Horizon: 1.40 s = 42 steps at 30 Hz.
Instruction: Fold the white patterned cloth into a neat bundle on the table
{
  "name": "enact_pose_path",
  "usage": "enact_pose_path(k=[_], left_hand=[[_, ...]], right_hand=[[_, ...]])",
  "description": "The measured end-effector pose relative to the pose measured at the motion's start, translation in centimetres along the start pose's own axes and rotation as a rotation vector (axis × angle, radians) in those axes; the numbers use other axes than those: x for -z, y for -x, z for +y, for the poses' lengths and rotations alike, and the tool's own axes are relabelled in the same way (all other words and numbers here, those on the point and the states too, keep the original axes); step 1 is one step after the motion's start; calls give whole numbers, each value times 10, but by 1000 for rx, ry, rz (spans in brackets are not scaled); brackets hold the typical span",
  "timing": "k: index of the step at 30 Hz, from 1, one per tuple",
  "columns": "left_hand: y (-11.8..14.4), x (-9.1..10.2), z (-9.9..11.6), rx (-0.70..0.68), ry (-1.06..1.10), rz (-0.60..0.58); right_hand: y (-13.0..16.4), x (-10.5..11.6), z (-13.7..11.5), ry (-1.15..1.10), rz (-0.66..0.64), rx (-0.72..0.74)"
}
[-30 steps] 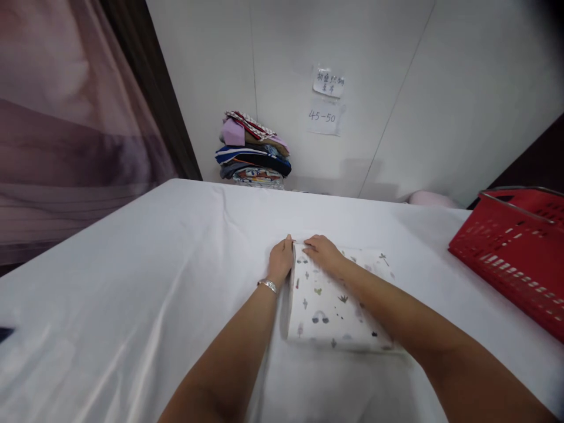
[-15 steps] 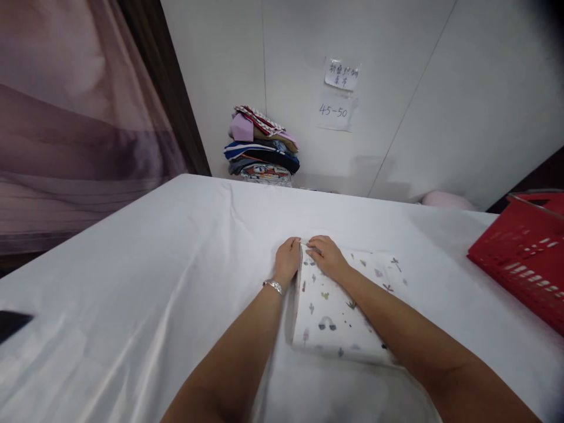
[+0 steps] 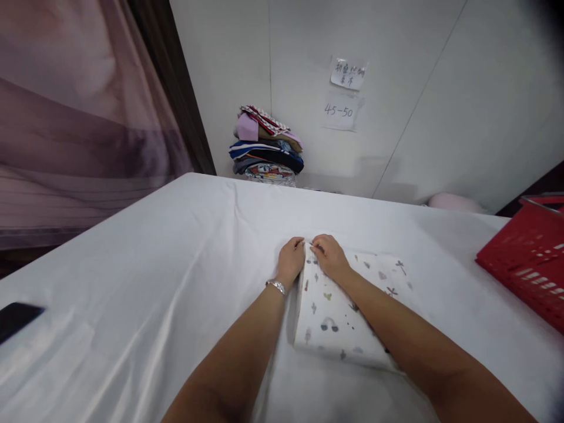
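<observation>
Two hands meet at the far left corner of a folded printed cloth (image 3: 339, 311) in the middle of the frame: the left hand (image 3: 291, 260) curls against its edge, the right hand (image 3: 329, 258) pinches the corner. It lies flat on the white tabletop (image 3: 154, 264). At the right edge, a red basket (image 3: 529, 264); its inside cannot be seen. Since the earlier frame, the hands have kept their grip; the basket sits further right.

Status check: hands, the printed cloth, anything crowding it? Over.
Left hand and right hand pinching far left corner of folded printed cloth. Cloth flat on white table. Red basket well clear.
</observation>
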<state>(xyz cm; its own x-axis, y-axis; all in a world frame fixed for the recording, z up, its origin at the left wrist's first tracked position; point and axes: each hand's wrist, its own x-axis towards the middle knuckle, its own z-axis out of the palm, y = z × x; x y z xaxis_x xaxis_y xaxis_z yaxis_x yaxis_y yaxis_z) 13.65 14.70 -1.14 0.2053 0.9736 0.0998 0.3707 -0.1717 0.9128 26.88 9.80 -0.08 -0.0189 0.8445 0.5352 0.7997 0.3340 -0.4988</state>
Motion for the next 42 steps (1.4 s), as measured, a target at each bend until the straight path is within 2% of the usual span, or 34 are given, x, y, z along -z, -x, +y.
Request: enact_pose_path(k=[13, 23, 30, 36, 42], left_hand=[[4, 4, 8, -43, -34, -8], [2, 4, 6, -43, -13, -20], [1, 4, 4, -25, 1, -26], [3, 4, 6, -41, -40, -15], [5, 5, 6, -46, -7, -53]], right_hand=[[-5, -1, 0, 155, -17, -70], [-5, -2, 4, 69, -31, -51], [-2, -2, 5, -5, 59, 38], [-4, -5, 7, 73, -43, -54], [-4, -6, 8, 122, -63, -99]])
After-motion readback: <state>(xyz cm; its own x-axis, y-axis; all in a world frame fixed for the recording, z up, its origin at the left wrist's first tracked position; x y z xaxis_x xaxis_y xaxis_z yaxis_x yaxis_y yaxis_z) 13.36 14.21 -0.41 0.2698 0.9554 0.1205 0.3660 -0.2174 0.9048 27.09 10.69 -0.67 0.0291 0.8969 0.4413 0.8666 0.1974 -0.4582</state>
